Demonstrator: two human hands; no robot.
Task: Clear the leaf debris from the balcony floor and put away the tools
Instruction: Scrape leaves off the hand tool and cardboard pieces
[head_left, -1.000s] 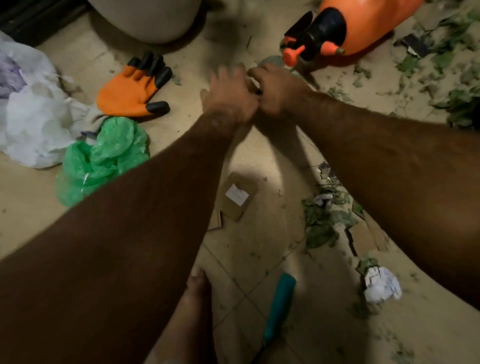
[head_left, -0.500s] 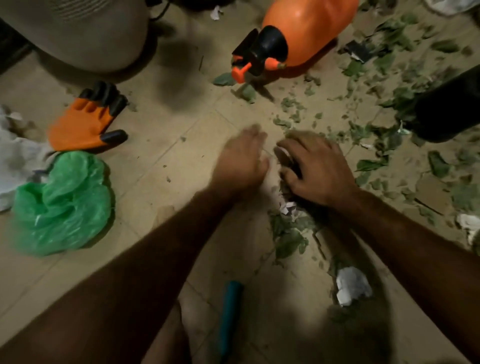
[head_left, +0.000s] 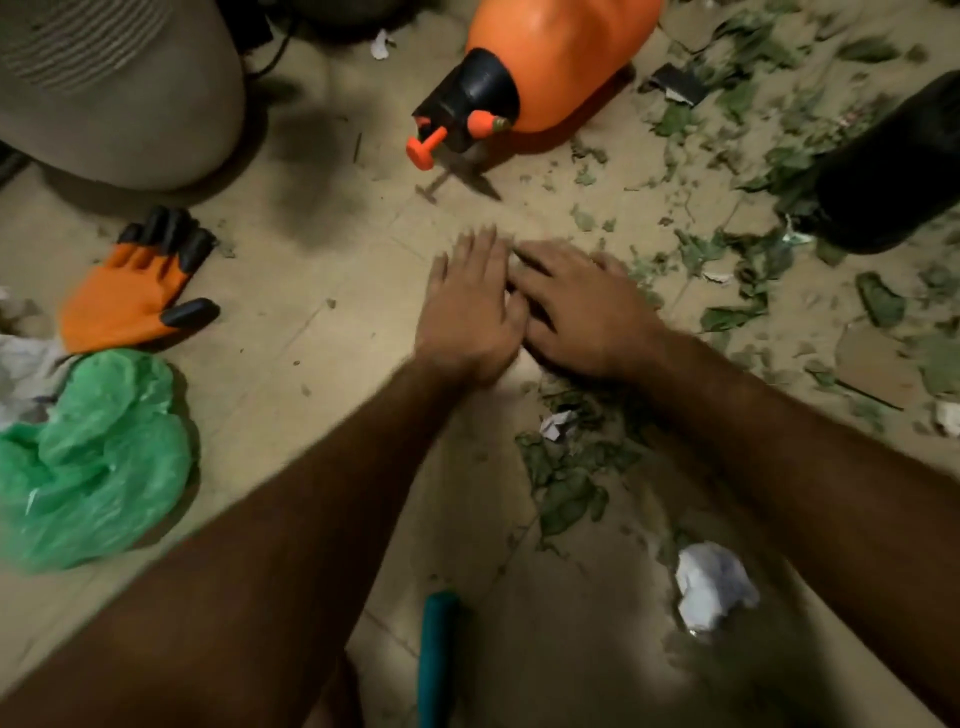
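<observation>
Green leaf debris (head_left: 566, 483) lies scattered over the tan tiled floor (head_left: 311, 291), thickest at the right and just below my hands. My left hand (head_left: 467, 306) lies flat on the floor with straight fingers. My right hand (head_left: 582, 306) lies flat beside it, fingertips touching the left hand, palm over some leaf scraps. An orange spray bottle (head_left: 550, 67) with a black nozzle lies on its side above my hands. An orange glove with black fingertips (head_left: 130, 291) lies at the left. A teal tool handle (head_left: 436, 654) lies near the bottom edge.
A crumpled green plastic bag (head_left: 88, 467) sits at the left below the glove, with white plastic (head_left: 21, 374) beside it. A large beige pot (head_left: 119, 88) stands at top left, a black object (head_left: 893, 171) at right. Crumpled white paper (head_left: 711, 582) lies lower right.
Both hands came back from near the spray bottle toward me and went from curled to flat on the floor, side by side. The view tilted, showing more leaves at the right.
</observation>
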